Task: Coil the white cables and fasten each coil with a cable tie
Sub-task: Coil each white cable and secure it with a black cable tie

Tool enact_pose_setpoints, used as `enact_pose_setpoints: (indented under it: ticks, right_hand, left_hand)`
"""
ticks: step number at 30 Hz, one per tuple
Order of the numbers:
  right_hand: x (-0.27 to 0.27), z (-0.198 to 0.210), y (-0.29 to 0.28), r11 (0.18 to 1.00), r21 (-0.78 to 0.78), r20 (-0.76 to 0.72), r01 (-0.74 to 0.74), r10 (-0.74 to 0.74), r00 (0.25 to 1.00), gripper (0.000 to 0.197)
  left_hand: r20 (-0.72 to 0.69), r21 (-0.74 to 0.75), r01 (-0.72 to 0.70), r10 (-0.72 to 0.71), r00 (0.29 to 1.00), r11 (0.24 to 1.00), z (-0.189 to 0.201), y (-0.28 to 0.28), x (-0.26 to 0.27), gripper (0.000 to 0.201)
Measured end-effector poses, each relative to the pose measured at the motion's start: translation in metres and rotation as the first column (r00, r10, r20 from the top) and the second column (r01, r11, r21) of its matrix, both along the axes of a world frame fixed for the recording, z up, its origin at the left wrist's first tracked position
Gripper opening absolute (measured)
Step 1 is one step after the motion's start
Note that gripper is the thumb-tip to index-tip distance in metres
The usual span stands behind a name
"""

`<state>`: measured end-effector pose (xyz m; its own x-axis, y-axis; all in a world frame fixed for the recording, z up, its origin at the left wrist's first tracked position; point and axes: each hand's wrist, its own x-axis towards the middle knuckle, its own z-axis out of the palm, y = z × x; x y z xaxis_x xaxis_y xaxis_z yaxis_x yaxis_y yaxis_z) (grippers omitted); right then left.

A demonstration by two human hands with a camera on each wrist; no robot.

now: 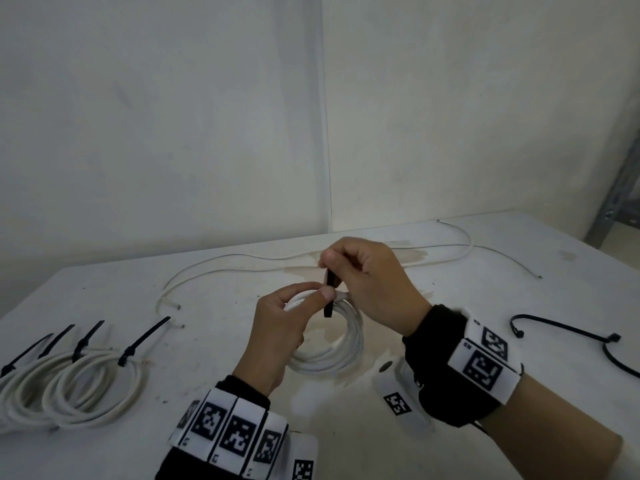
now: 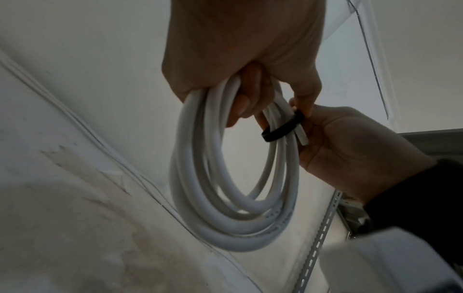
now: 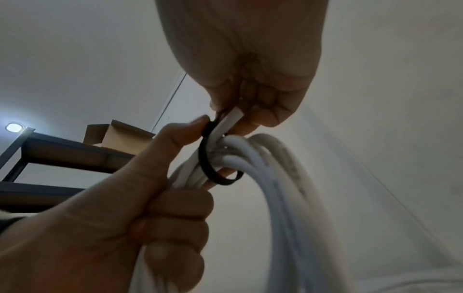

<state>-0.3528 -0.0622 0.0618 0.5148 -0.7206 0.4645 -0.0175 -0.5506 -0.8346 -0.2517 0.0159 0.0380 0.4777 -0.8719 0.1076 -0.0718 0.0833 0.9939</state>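
I hold a white cable coil [image 1: 332, 355] above the middle of the table. My left hand [image 1: 294, 317] grips the top of the coil [image 2: 200, 178], thumb pressed against the black cable tie [image 1: 329, 292]. My right hand [image 1: 360, 271] pinches the tie's upper part. The tie [image 2: 283, 128] loops around the coil's strands [image 3: 250, 162] as a loose black ring [image 3: 210, 168].
Several tied white coils [image 1: 69, 386] lie at the left front. Loose white cables [image 1: 242, 265] run across the back of the table [image 1: 519, 289]. Spare black ties [image 1: 571, 334] lie at the right. A metal shelf [image 3: 50, 154] stands behind.
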Motion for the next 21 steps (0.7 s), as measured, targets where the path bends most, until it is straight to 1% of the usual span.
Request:
enact_pose_setpoints:
  ticks: [2,5,8,10,12,13,16,19,21]
  right_hand:
    - [0.001,0.008,-0.001,1.0,0.007,0.067,0.024,-0.025,0.997,0.029]
    - [0.001,0.015,-0.003,0.999,0.025,0.15,0.049,-0.052,0.987,0.029]
    - [-0.002,0.016,-0.003,0.995,0.102,0.194,0.009,-0.029,0.981,0.022]
    - [-0.003,0.01,-0.003,0.993,0.114,0.12,-0.033,0.019,0.993,0.016]
    - [-0.003,0.003,0.0,0.995,0.087,0.024,-0.054,0.052,0.998,0.02]
    - [-0.003,-0.001,0.001,0.996,0.078,0.012,-0.048,0.047,0.999,0.023]
    - [-0.003,-0.005,0.005,0.999,0.049,0.025,0.002,-0.003,1.0,0.025]
    - [0.0,-0.004,0.004,0.997,-0.011,-0.01,0.073,-0.074,0.997,0.03]
    - [0.003,-0.003,0.003,0.991,-0.053,-0.008,0.124,-0.125,0.992,0.032]
  left_hand:
    - [-0.004,-0.011,0.018,-0.018,1.0,1.0,0.001,-0.001,-0.004,0.011]
    - [-0.003,-0.036,0.041,-0.041,0.999,0.999,0.005,-0.003,-0.007,0.012]
    - [-0.014,-0.053,0.044,-0.045,0.999,0.998,0.007,-0.001,-0.006,0.013]
    - [-0.029,-0.045,0.004,-0.006,1.0,0.999,0.004,0.001,-0.004,0.013]
    - [-0.037,-0.034,-0.025,0.024,0.999,0.999,0.001,0.0,-0.002,0.011]
    - [-0.035,-0.031,-0.028,0.027,0.999,0.999,0.0,0.0,-0.001,0.01]
    - [-0.033,-0.032,-0.014,0.013,0.999,0.999,0.002,0.0,-0.004,0.01]
    - [-0.034,-0.033,-0.011,0.01,0.999,0.999,0.003,0.001,-0.007,0.013]
    - [-0.051,-0.027,-0.023,0.021,0.998,0.999,0.002,0.0,-0.007,0.012]
